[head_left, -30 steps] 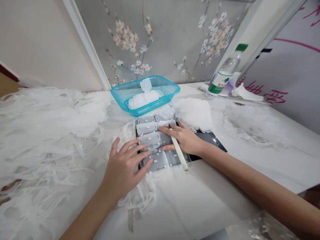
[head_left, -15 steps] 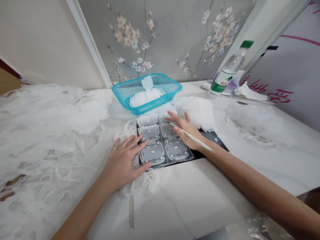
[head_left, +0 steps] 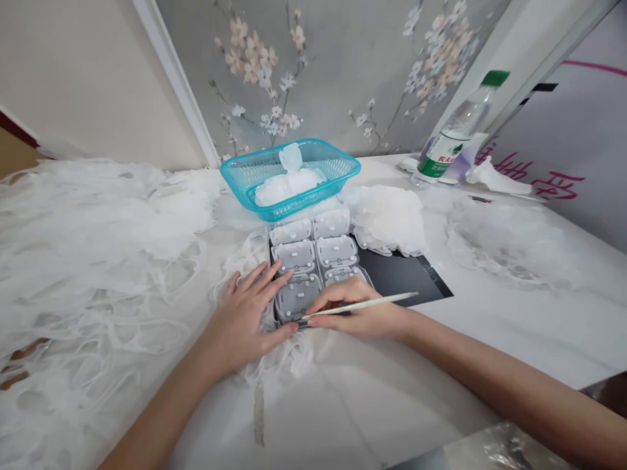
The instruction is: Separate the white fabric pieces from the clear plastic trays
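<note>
A sheet of translucent moulded pieces, joined in rows of rounded rectangles, lies on a black mat. My left hand rests with fingers spread along the left edge of the sheet. Held between the fingers of my right hand is a thin pale stick with a pointed end. The stick's tip is at the lower edge of the front left piece, close to my left thumb. My right hand covers much of the front right piece.
Behind the sheet stands a blue plastic basket with translucent pieces in it. A stack of white pieces sits right of it. Stringy translucent scrap heaps at the left, more scrap at the right. A green-capped bottle stands at the back right.
My right hand has moved from the back of the sheet toward me, to its front edge, and its fingers have closed in around the stick. My left hand has stayed in place.
</note>
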`<state>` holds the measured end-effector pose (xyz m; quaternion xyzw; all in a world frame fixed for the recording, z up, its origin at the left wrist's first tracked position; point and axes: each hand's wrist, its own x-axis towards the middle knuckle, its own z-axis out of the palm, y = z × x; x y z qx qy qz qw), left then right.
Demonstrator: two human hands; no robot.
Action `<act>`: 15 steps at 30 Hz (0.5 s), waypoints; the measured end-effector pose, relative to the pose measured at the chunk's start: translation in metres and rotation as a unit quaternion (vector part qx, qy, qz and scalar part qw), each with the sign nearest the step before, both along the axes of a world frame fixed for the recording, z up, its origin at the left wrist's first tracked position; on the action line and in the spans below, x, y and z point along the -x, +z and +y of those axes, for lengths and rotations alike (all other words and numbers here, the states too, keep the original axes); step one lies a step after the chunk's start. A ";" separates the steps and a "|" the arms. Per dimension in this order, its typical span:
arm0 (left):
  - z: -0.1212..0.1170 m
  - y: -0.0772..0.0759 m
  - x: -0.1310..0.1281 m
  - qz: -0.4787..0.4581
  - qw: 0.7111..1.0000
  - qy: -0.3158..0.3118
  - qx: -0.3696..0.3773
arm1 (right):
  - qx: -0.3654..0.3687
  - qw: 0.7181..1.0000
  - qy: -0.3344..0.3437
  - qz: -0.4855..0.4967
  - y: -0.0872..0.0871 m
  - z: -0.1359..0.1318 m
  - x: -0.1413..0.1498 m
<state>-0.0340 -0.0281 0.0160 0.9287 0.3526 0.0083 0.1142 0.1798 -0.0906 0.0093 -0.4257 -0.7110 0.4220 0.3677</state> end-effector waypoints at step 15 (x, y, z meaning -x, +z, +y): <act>-0.001 -0.001 -0.002 0.008 1.000 0.013 0.019 | -0.095 0.993 0.027 -0.071 0.003 -0.001 0.000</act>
